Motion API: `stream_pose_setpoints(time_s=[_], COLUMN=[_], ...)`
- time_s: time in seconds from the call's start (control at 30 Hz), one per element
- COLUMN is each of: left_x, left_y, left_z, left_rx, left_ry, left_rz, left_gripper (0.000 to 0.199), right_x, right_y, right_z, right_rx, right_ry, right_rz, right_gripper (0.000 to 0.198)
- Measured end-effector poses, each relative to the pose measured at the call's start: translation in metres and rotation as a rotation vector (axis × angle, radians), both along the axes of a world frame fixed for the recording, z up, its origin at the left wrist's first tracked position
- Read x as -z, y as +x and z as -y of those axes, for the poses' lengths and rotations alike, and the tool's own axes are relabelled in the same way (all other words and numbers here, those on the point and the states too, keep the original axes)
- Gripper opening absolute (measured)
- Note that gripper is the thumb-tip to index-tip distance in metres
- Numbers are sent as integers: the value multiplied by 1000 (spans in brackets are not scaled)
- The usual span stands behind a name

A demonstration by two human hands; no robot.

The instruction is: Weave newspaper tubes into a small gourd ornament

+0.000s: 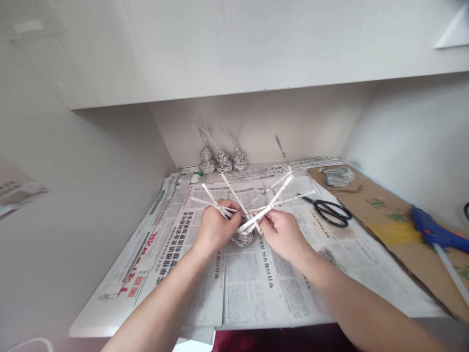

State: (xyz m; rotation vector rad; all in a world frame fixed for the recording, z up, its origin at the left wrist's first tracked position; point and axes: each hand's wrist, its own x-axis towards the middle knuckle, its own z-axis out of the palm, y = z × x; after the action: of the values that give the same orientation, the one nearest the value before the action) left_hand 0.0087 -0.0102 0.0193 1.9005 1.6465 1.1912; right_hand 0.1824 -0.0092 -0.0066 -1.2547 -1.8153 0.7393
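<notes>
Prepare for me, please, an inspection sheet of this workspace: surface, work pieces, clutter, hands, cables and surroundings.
Surface: covered with newspaper sheets; cardboard on the right.
Work pieces: woven piece between the hands, with paper strips spreading out; three gourd-shaped pieces and loose strips at the back.
Clutter: scissors on the newspaper; blue glue gun and a crumpled grey item on the cardboard.
Hands: left hand holds the woven piece; right hand pinches a strip.
Cables: possibly one, a pale curved strand at lower left; unclear.
Surroundings: pale side walls; white panel above.
</notes>
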Motion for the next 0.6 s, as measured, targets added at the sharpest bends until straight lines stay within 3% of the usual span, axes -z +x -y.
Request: stream_pose_setpoints(time_s=[0.17, 0.27, 0.37, 0.5, 0.6], left_x=[-1, -2, -2, 2, 6], left_y=[1, 2, 5, 6, 6], left_z=[1, 3, 5, 4, 2], left_rx=[11, 64, 95, 76, 56], left_ry=[25, 72, 113, 129, 111], left_rz=[-25, -67, -109, -89, -39], left_gripper=[9, 11, 11, 12, 11], right_x=[-6, -8, -7, -5, -5], right_y=[1, -2, -4, -3, 0], right_z=[1, 3, 3, -4, -8], right_rx=[-21, -66, 5, 48, 16], right_ry=[364, 415, 267, -80, -123], right_rz=[75, 23, -121, -402, -375], right_gripper=[33, 27, 11, 25, 27])
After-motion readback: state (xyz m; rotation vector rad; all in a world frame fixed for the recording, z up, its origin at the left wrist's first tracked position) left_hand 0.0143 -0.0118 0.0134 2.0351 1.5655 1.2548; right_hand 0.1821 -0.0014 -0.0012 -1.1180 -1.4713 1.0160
